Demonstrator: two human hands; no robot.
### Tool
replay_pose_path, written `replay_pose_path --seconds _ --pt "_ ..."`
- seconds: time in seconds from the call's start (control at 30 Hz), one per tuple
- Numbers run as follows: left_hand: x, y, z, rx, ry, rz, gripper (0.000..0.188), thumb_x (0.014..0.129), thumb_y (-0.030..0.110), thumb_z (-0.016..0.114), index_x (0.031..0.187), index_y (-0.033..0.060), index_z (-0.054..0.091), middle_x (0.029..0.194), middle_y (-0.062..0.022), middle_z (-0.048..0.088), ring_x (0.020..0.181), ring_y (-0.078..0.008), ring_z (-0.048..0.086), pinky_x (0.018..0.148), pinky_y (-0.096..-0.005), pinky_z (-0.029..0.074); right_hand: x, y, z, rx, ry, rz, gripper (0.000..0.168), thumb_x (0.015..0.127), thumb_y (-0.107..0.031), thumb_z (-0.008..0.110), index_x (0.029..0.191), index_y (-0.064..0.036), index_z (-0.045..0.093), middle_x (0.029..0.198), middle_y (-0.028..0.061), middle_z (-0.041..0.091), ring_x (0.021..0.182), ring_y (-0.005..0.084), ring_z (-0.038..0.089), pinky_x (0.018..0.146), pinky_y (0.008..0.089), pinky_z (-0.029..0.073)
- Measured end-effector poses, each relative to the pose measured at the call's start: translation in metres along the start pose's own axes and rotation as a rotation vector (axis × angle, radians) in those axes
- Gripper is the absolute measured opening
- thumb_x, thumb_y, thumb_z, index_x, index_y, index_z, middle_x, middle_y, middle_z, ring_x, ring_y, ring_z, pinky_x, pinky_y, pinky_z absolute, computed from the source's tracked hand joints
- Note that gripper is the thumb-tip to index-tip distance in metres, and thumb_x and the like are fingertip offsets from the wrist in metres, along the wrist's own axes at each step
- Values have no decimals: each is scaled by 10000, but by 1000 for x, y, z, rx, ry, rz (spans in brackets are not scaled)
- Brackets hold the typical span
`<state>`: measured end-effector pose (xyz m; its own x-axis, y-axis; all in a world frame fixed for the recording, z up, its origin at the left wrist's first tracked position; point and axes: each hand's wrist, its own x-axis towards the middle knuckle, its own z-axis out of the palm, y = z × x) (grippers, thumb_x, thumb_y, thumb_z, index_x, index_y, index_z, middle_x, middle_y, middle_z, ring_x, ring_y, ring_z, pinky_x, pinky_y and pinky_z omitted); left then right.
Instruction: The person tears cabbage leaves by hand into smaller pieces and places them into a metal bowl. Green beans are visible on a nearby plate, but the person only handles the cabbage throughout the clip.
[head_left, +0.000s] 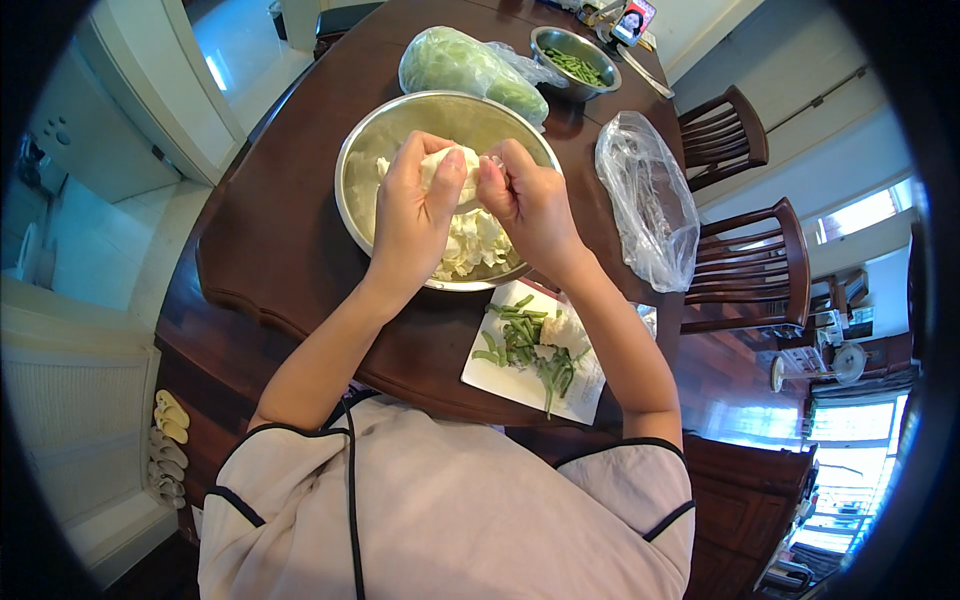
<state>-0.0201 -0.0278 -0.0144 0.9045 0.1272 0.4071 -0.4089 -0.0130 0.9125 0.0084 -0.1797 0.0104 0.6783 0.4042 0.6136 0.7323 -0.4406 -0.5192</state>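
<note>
Above a large stainless steel bowl (351, 187), my left hand (417, 202) grips a pale cabbage piece (454, 169) between thumb and fingers. My right hand (529, 199) pinches the right edge of the same piece, its fingers curled close to the left thumb. Torn pale cabbage leaves (476, 244) lie in the bowl below both hands, partly hidden by them. Just beyond the rim rests a green cabbage in a clear plastic bag (472, 71).
A white paper sheet (487, 375) near my right forearm bears green bean trimmings (521, 330) and a pale cabbage scrap (564, 331). A crumpled plastic bag (649, 202) lies at the right edge. Farther back stand a metal bowl of cut green beans (576, 66) and a propped phone (634, 21).
</note>
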Motion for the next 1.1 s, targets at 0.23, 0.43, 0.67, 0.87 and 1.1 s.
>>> replay_pose_path --seconds 0.23,0.43,0.67,0.87,1.1 --pt "-1 0 2 -262 -42 -236 269 1051 314 521 1036 46 531 883 -24 607 775 -55 560 646 -247 486 -4 16 5 64 -17 -1 191 1006 -102 572 856 -6 503 622 76 517 516 139 464 496 292 396" --pt "3 -9 -2 -358 -94 -426 251 1047 362 499 1068 119 560 1004 -7 626 842 -88 606 664 -242 502 -3 31 9 138 -48 38 214 1030 -153 543 872 -7 543 607 22 503 515 84 432 473 261 352" --pt "8 -13 -6 -672 -87 -561 320 1051 376 474 1128 79 565 1013 -54 641 839 -162 624 671 -282 513 10 36 -1 731 -37 527 419 1082 -363 446 920 -24 631 569 -32 450 434 38 354 413 210 247" --pt "11 -14 -12 -766 100 -635 364 1049 391 478 1201 75 577 1091 -65 656 955 -206 657 731 -304 536 1 16 -63 511 -166 543 411 1082 -374 444 1056 -44 688 823 -20 617 672 27 504 585 185 398" --pt "12 -22 -14 -869 -37 -672 364 1048 354 482 1227 49 567 1149 -75 654 1026 -228 658 781 -315 514 -75 -33 -119 400 -484 716 298 954 -265 697 1091 -1 717 883 6 692 798 70 595 698 216 471"
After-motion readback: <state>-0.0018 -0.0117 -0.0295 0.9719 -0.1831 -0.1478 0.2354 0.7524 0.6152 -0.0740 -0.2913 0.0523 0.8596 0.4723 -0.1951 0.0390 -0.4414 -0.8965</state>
